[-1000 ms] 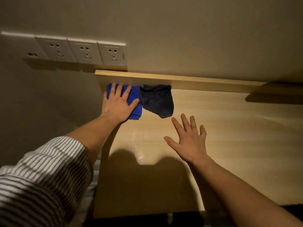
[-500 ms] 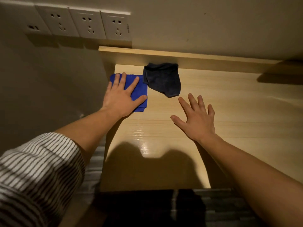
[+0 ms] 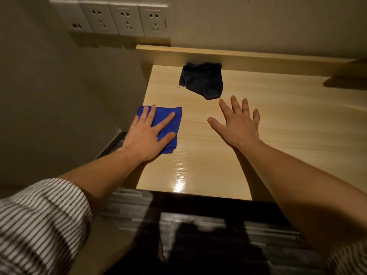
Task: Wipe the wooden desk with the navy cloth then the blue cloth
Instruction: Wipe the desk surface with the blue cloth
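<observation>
A folded blue cloth (image 3: 172,118) lies near the left edge of the light wooden desk (image 3: 278,124). My left hand (image 3: 148,135) presses flat on the blue cloth with fingers spread. The crumpled navy cloth (image 3: 202,81) rests at the back of the desk against the raised wooden ledge, untouched. Over the desk to the right of the blue cloth, my right hand (image 3: 238,124) is open with fingers apart and holds nothing.
A row of white wall sockets (image 3: 121,18) sits above the desk's back left corner. The raised wooden ledge (image 3: 258,58) runs along the back. The desk's front edge is near me, with dark tiled floor (image 3: 198,225) below. The wall closes off the left side.
My left hand has dragged the blue cloth from the back corner toward me along the left edge. The navy cloth stayed put. My right hand has hardly moved.
</observation>
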A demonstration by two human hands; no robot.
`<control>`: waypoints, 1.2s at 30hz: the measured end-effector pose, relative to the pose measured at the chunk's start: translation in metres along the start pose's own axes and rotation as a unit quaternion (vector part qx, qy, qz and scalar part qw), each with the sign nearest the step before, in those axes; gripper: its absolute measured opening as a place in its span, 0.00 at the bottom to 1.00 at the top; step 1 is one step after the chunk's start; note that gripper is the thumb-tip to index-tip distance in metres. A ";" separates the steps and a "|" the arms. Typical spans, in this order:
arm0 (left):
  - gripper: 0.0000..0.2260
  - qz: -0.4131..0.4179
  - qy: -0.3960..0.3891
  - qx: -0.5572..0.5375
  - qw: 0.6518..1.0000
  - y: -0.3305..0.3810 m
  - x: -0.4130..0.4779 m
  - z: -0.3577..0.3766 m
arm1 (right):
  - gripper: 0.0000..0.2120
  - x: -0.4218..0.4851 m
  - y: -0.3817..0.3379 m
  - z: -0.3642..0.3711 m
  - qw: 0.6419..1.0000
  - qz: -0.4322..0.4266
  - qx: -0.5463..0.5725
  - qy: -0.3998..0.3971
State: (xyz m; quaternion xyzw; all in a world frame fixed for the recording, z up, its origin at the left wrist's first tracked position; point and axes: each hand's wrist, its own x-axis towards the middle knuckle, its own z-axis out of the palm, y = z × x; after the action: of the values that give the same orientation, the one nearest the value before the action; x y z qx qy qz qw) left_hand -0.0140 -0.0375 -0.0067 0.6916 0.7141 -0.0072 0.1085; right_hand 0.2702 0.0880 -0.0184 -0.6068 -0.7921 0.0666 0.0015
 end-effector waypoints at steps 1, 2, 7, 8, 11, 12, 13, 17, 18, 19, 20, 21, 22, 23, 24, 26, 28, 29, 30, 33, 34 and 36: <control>0.32 -0.004 -0.003 0.001 1.000 0.002 -0.010 0.001 | 0.44 -0.001 0.000 -0.002 1.000 -0.002 0.004 -0.003; 0.32 -0.009 -0.005 0.002 1.000 0.005 -0.020 0.003 | 0.43 -0.002 0.001 -0.004 1.000 -0.006 0.011 -0.006; 0.30 -0.039 -0.006 -0.015 0.999 0.019 -0.066 0.012 | 0.38 -0.013 0.009 -0.015 0.995 -0.088 0.049 0.028; 0.30 -0.043 -0.004 -0.018 0.999 0.022 -0.075 0.014 | 0.38 -0.017 0.012 -0.016 0.994 -0.097 0.046 0.035; 0.29 -0.045 0.004 -0.031 0.999 0.031 -0.100 0.016 | 0.36 -0.037 0.026 -0.015 0.992 -0.118 0.022 0.028; 0.28 -0.044 0.014 -0.040 0.998 0.035 -0.108 0.016 | 0.36 -0.043 0.032 -0.014 0.992 -0.125 0.012 0.019; 0.27 -0.044 0.029 -0.054 0.997 0.040 -0.117 0.018 | 0.36 -0.049 0.039 -0.013 0.992 -0.128 0.006 0.008; 0.22 -0.053 0.081 -0.118 0.988 0.068 -0.148 0.021 | 0.35 -0.063 0.052 -0.007 0.992 -0.122 0.003 -0.008; 0.21 -0.055 0.085 -0.130 0.986 0.075 -0.154 0.021 | 0.35 -0.063 0.051 -0.006 0.993 -0.121 0.005 -0.004; 0.20 -0.056 0.086 -0.149 0.983 0.082 -0.160 0.020 | 0.35 -0.063 0.051 -0.006 0.993 -0.119 0.006 -0.001; 0.20 -0.053 0.084 -0.180 0.979 0.089 -0.164 0.018 | 0.34 -0.064 0.051 -0.007 0.993 -0.118 0.009 0.001; 0.20 -0.051 0.075 -0.223 0.971 0.095 -0.165 0.013 | 0.34 -0.064 0.051 -0.007 0.993 -0.116 0.013 0.004; 0.21 -0.050 0.064 -0.280 0.957 0.100 -0.161 0.006 | 0.34 -0.064 0.052 -0.007 0.993 -0.113 0.020 0.008; 0.21 -0.050 0.061 -0.340 0.937 0.103 -0.154 -0.003 | 0.33 -0.065 0.052 -0.006 0.993 -0.110 0.028 0.012; 0.20 -0.049 0.072 -0.386 0.918 0.106 -0.142 -0.012 | 0.33 -0.067 0.052 -0.005 0.994 -0.104 0.034 0.018; 0.19 -0.046 0.106 -0.409 0.905 0.107 -0.101 -0.033 | 0.33 -0.067 0.051 -0.004 0.996 -0.078 0.042 0.027; 0.19 -0.036 0.120 -0.383 0.915 0.104 -0.045 -0.049 | 0.33 -0.067 0.050 -0.004 0.997 -0.055 0.042 0.032; 0.18 -0.031 0.122 -0.364 0.923 0.102 -0.015 -0.053 | 0.33 -0.066 0.050 -0.004 0.997 -0.052 0.039 0.032; 0.18 -0.027 0.115 -0.339 0.933 0.101 0.016 -0.054 | 0.33 -0.065 0.050 -0.004 0.997 -0.052 0.038 0.033; 0.25 -0.014 0.013 -0.180 0.983 0.100 0.085 -0.038 | 0.32 -0.064 0.050 -0.003 0.997 -0.053 0.043 0.034; 0.28 -0.015 -0.030 -0.112 0.993 0.098 0.096 -0.027 | 0.32 -0.063 0.049 -0.002 0.997 -0.050 0.045 0.035; 0.34 -0.016 -0.054 -0.027 0.998 0.095 0.106 -0.010 | 0.32 -0.062 0.049 -0.002 0.997 -0.047 0.046 0.036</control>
State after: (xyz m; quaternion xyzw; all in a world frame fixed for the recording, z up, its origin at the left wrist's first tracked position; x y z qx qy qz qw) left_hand 0.0769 0.0726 -0.0015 0.6755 0.7180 -0.0272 0.1657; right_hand 0.3334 0.0409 -0.0167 -0.5704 -0.8151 0.0810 0.0611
